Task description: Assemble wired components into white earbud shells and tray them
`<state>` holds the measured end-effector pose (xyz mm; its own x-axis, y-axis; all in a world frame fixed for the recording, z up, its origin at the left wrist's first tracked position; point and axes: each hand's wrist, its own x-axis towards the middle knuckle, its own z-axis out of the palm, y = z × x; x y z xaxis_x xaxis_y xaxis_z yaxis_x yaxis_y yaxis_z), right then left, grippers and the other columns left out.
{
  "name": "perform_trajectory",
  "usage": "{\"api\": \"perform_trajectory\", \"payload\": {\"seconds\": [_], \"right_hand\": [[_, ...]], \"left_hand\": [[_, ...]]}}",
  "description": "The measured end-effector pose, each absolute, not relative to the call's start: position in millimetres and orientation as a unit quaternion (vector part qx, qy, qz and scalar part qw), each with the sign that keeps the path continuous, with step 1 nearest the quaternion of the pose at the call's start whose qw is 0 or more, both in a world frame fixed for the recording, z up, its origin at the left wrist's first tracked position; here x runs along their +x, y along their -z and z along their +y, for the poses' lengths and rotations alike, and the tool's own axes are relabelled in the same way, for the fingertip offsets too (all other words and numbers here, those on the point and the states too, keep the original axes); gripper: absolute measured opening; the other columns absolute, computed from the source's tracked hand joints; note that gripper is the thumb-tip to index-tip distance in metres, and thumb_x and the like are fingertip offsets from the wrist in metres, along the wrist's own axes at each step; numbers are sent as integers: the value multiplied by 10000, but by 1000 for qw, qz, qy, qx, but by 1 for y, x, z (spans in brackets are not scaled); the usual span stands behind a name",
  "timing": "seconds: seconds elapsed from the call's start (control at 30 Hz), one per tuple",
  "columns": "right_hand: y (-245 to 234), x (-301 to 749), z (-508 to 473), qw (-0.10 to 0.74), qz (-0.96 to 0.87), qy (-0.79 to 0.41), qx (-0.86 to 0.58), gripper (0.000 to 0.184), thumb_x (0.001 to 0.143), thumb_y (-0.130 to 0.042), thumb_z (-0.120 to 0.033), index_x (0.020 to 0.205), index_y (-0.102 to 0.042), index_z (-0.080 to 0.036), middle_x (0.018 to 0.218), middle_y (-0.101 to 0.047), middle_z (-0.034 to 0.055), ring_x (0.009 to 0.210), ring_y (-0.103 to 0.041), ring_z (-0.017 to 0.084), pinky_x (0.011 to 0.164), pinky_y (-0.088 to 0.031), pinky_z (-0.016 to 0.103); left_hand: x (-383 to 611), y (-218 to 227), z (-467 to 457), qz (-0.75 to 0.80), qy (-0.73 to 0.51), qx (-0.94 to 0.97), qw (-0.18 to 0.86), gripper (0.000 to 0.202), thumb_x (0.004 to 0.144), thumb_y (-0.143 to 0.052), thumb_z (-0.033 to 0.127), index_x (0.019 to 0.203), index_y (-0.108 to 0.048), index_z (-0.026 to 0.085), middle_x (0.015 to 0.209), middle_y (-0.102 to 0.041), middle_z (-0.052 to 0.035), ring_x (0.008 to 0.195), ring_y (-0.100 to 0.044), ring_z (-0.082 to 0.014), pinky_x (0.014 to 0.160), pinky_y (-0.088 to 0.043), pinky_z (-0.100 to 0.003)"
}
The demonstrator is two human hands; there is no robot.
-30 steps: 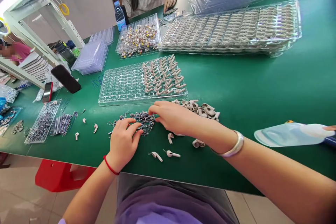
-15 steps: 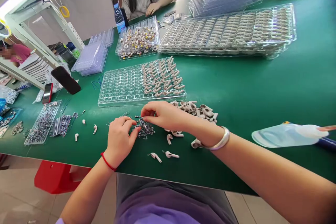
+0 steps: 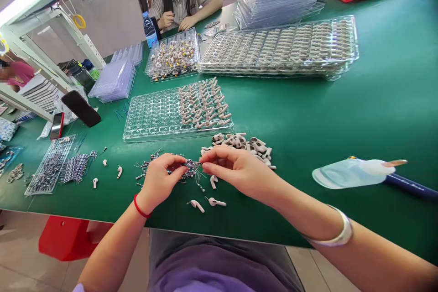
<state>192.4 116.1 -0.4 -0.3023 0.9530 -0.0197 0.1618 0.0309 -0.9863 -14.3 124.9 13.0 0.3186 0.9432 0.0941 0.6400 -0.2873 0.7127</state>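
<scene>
My left hand [image 3: 160, 181] and my right hand [image 3: 236, 169] meet over a tangle of small dark wired parts [image 3: 191, 164] near the green table's front edge. Both pinch a piece of that tangle between thumb and fingertips, a little above the table. Loose white earbud shells [image 3: 217, 201] lie just in front of my hands. A heap of more shells [image 3: 244, 143] sits behind my right hand. Beyond it lies a clear blister tray [image 3: 153, 116], its right part filled with shells.
Stacks of filled clear trays [image 3: 280, 48] stand at the back. A phone [image 3: 80, 108] and small trays of parts [image 3: 49, 169] are at the left. A clear bag [image 3: 345, 172] and a pen [image 3: 407, 185] lie at right. A person's hands [image 3: 178, 20] rest across the table.
My right hand drew back toward me and rose off the pile. Both hands now pinch a wired part lifted between them. The view shifted slightly right and down.
</scene>
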Motion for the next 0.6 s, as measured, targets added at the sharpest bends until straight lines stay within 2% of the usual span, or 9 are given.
{"api": "perform_trajectory", "payload": {"seconds": [0.13, 0.27, 0.33, 0.47, 0.6], "right_hand": [[3, 211, 85, 391, -577, -523, -491, 420, 797, -613, -604, 867, -653, -192, 788, -685, 54, 728, -656, 184, 678, -555, 290], [20, 230, 47, 405, -577, -443, -554, 411, 834, -588, -609, 846, -668, -206, 807, -693, 58, 715, -652, 185, 651, -550, 282], [28, 238, 32, 395, -600, -370, -589, 383, 876, -552, -579, 829, -673, -218, 793, -691, 47, 677, -640, 174, 610, -535, 274], [35, 255, 21, 358, -655, -248, -618, 382, 960, -458, -480, 765, -666, -225, 744, -673, 33, 636, -628, 166, 559, -499, 272], [34, 264, 23, 359, -706, -209, -574, 270, 983, -429, -313, 909, -670, -215, 855, -672, 51, 745, -648, 169, 649, -524, 273]], "left_hand": [[-23, -15, 126, 534, -222, 774, 257, 116, 812, -670, 131, 884, -735, 195, 848, -710, -30, 806, -655, -193, 792, -522, -345], [-21, -14, 122, 548, -181, 802, 152, 205, 797, -706, 151, 994, -731, 205, 962, -664, -58, 923, -626, -233, 858, -507, -404], [-13, -12, 118, 523, -193, 819, 139, 201, 806, -705, 152, 998, -723, 209, 974, -649, -58, 938, -612, -227, 866, -500, -399], [13, -11, 112, 436, -170, 864, 184, 96, 833, -686, 144, 895, -725, 206, 893, -669, -36, 878, -598, -203, 818, -492, -364], [43, -11, 114, 375, -122, 898, 194, 81, 852, -673, 154, 897, -723, 199, 908, -695, -36, 853, -600, -200, 814, -477, -366]]}}
